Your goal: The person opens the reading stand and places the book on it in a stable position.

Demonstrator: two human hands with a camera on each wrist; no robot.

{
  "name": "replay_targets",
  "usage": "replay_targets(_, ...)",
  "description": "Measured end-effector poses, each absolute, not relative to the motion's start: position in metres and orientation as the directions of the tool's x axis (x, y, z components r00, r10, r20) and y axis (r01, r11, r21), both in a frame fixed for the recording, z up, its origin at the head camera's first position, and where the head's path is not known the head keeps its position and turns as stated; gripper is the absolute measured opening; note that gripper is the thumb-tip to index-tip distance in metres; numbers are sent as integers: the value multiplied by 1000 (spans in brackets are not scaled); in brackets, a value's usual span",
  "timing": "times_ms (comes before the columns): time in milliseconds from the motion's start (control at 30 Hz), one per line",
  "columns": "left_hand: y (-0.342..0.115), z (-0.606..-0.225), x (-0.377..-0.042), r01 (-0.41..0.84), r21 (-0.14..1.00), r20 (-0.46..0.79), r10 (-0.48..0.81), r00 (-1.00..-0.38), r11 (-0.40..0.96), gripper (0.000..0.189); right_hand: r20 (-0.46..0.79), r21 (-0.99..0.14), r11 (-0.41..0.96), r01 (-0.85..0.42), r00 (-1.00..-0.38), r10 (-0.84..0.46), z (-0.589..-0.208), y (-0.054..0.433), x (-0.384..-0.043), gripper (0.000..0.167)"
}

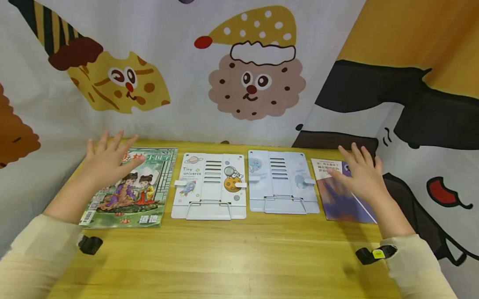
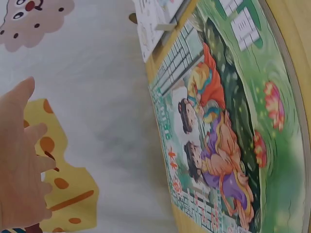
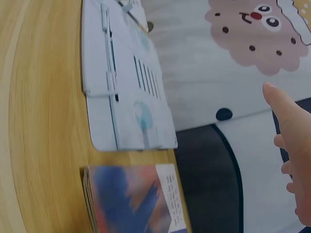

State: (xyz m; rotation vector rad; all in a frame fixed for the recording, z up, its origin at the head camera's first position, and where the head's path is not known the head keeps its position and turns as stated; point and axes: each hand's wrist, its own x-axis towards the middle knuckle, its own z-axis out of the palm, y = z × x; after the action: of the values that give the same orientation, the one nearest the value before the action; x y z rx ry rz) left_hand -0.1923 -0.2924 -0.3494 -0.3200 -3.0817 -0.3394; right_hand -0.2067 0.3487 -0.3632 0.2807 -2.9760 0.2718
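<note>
My left hand point(image 1: 110, 162) hovers with spread fingers over a green illustrated magazine point(image 1: 142, 203) at the left of the table. In the left wrist view, the magazine point(image 2: 228, 126) lies apart from the hand point(image 2: 22, 160). On the other side, my right hand point(image 1: 361, 173) is held above a purple and white book point(image 1: 340, 201), fingers spread, nothing in them. Between them lie two folded book stands: a white one with space drawings point(image 1: 212, 188) and a pale blue one point(image 1: 280, 177). Each has a wire support at its front and small side clips.
The wooden table point(image 1: 235, 263) extends in front of the row of items. Behind it hangs a white curtain point(image 1: 177, 125) with cartoon food prints, which also runs along both sides. A black strap device point(image 1: 90, 245) sits on the left wrist, another point(image 1: 376, 254) on the right.
</note>
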Motion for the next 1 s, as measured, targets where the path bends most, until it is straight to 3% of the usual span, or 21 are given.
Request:
replay_targets(600,-265,-361,-182,256,356,185,201,-962,899,75,276,-271,914,-303,-934,-228,-364,295,-197,80)
replay_targets(1000,-246,-382,-186,296,554,266,172,-948,778,70,304,-373,850,-373,-914,-268,-377,253,-203,80)
